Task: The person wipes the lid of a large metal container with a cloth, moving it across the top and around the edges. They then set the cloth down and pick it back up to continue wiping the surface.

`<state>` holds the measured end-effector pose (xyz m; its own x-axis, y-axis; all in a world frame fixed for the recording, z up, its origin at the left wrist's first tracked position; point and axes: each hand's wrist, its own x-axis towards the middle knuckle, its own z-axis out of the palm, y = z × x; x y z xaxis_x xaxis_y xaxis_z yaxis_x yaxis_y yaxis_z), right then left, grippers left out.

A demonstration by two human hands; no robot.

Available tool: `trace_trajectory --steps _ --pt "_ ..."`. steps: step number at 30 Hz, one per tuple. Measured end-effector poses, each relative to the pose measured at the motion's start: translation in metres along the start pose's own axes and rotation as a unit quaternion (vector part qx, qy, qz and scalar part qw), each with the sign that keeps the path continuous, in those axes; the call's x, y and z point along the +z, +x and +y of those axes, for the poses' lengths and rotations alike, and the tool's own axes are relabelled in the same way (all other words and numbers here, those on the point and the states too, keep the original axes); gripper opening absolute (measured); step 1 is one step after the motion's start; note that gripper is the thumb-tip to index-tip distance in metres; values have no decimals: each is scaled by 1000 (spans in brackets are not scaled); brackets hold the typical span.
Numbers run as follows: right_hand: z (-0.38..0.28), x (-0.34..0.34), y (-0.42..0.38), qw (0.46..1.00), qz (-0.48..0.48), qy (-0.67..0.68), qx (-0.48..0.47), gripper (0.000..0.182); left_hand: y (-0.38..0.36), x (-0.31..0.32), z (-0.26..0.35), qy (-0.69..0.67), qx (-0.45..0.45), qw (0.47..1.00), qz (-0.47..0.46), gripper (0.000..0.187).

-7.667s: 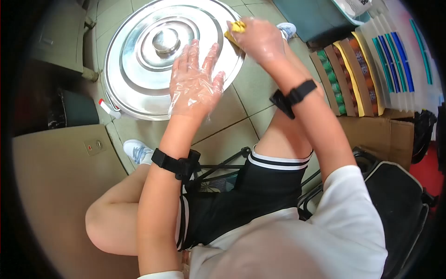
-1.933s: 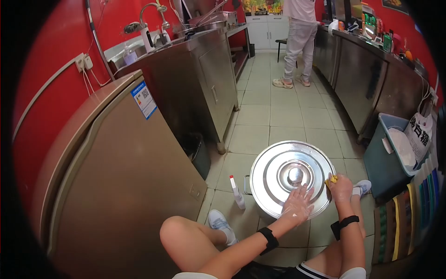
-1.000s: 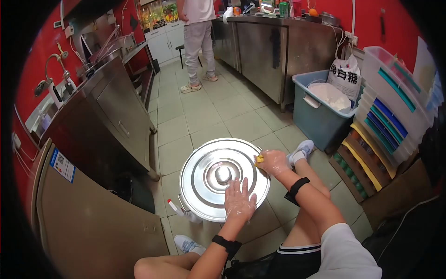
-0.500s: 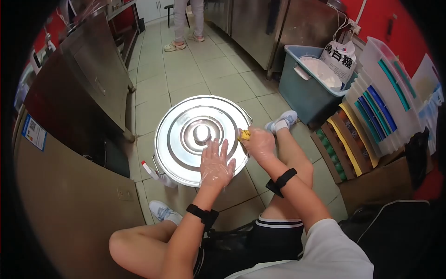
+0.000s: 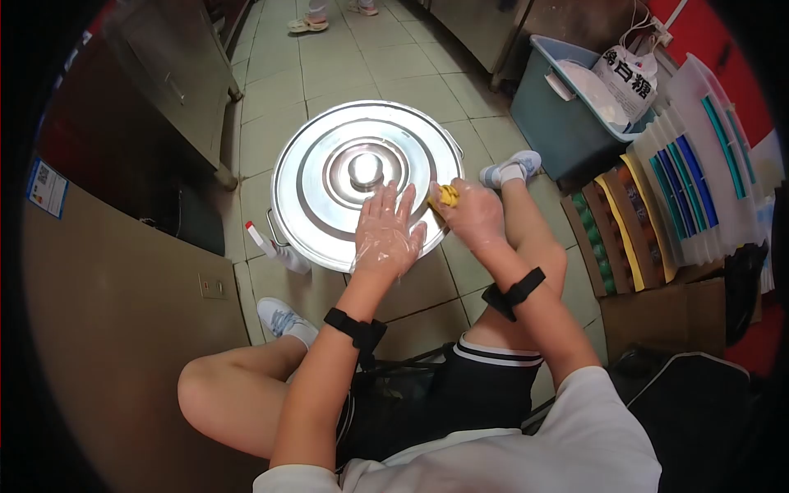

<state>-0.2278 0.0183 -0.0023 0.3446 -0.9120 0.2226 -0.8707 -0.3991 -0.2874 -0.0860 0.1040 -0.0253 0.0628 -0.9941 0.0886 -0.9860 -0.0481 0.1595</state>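
Note:
A large round metal lid [image 5: 316, 168] with a shiny knob [image 5: 366, 170] covers a wide vessel on the floor in front of me. My left hand [image 5: 386, 234], in a clear plastic glove, lies flat with fingers stretched on the near part of the lid. A crumpled yellow cloth [image 5: 447, 196] pokes out of my right hand [image 5: 472, 215], which is also gloved and closed around it at the lid's right edge. Beside the vessel, low on the left, stands a white spray bottle [image 5: 289, 256] with a red nozzle tip.
Steel cabinets [image 5: 160, 82] line the left. On the right are a grey-blue bin [image 5: 546, 123] holding a white printed sack [image 5: 625, 82], clear plastic trays [image 5: 699, 164], and cardboard boxes [image 5: 666, 324]. Another person's shoes [image 5: 308, 26] stand farther up the tiled floor.
My view has tipped downward, so the lid appears higher. My right hand has slid along the lid's right edge toward me with the yellow cloth. The left hand stays flat on the lid.

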Motion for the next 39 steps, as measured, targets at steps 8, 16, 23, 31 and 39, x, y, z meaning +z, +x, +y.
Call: trace_trajectory --steps 8,16,23,31,39 --pt "2 -13 40 978 -36 185 85 59 4 2 -2 -16 -6 1000 6 66" --pt "-14 5 39 974 90 204 -27 47 2 -3 -1 -78 3 996 43 64" --pt "-56 -147 -2 995 36 -38 -86 33 -1 1 -3 -102 17 991 85 53" --pt "-102 -227 -43 932 178 312 -53 29 1 11 -4 -47 26 994 95 55" --pt "-101 -239 -45 925 189 319 -83 29 3 8 -3 -12 23 998 65 58"
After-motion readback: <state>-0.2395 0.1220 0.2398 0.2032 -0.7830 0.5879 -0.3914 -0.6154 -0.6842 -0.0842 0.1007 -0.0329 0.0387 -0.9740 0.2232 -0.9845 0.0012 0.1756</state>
